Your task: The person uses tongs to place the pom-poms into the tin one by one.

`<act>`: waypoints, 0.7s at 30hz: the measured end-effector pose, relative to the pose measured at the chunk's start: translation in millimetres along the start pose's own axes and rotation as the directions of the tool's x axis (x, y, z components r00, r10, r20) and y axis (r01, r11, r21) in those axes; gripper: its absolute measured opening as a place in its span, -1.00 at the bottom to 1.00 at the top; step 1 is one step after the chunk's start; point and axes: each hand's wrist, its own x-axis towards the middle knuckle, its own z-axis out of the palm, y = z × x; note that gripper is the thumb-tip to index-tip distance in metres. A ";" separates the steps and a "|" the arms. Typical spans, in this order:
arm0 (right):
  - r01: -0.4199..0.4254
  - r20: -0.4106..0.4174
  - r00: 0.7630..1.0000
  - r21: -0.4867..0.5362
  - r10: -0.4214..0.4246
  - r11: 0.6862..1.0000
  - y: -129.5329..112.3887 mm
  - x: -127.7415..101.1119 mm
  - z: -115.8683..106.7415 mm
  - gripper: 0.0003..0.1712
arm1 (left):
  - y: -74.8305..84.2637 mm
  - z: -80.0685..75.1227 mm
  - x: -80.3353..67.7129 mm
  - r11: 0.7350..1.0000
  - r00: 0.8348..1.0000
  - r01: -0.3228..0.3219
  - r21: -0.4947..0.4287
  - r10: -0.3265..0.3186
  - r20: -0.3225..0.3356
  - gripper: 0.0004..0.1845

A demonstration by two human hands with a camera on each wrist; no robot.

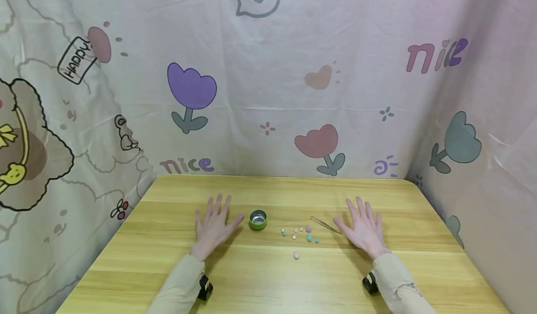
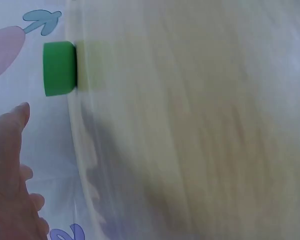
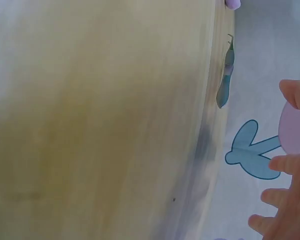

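Note:
My left hand (image 1: pixel 213 228) is spread palm down with straight fingers and holds nothing. Just right of its thumb stands a small round green tin (image 1: pixel 258 220), its silvery inside visible from above; the left wrist view shows the tin's green side (image 2: pixel 60 68). On the other side, my right hand (image 1: pixel 364 226) is likewise spread, its thumb near the metal tweezers (image 1: pixel 326 225). The tweezers (image 3: pixel 226 72) also show in the right wrist view. Between the tin and the tweezers lie several small pastel beads, among them a purple bead (image 1: pixel 308 229), a blue bead (image 1: pixel 309 238) and a pink bead (image 1: pixel 296 255) nearer me.
Everything lies on a light wooden table (image 1: pixel 268 286). A white curtain (image 1: pixel 260 71) printed with tulips, hearts and words hangs behind it and along both sides. Each wrist carries a black camera mount, such as the left mount (image 1: pixel 204 287).

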 end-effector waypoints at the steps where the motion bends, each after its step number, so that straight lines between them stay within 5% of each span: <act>1: 0.000 0.007 1.000 0.008 0.000 1.000 -0.2 0.1 -0.2 0.04 | 1.4 -0.7 -0.3 1.000 1.000 -0.001 -0.006 0.001 0.010 -0.09; 8: 0.001 0.046 0.999 0.074 -0.004 0.997 -2.8 -1.0 -2.4 0.04 | 9.9 -1.8 -5.1 0.997 0.998 -0.033 -0.065 0.036 0.047 -0.06; 13: 0.033 0.067 0.997 0.174 -0.045 0.984 -5.2 -1.0 -3.1 0.02 | 14.3 1.4 -7.6 0.980 0.996 -0.021 -0.200 0.038 0.084 -0.03; 17: 0.034 0.094 0.994 0.255 -0.060 0.966 -7.0 0.1 -3.0 0.02 | 16.8 4.1 -6.8 0.939 0.994 0.000 -0.343 0.036 0.099 0.00; 21: 0.041 0.106 0.991 0.312 -0.078 0.949 -8.0 2.0 -1.7 0.02 | 16.7 7.7 -6.0 0.861 0.991 0.055 -0.506 0.016 0.137 0.03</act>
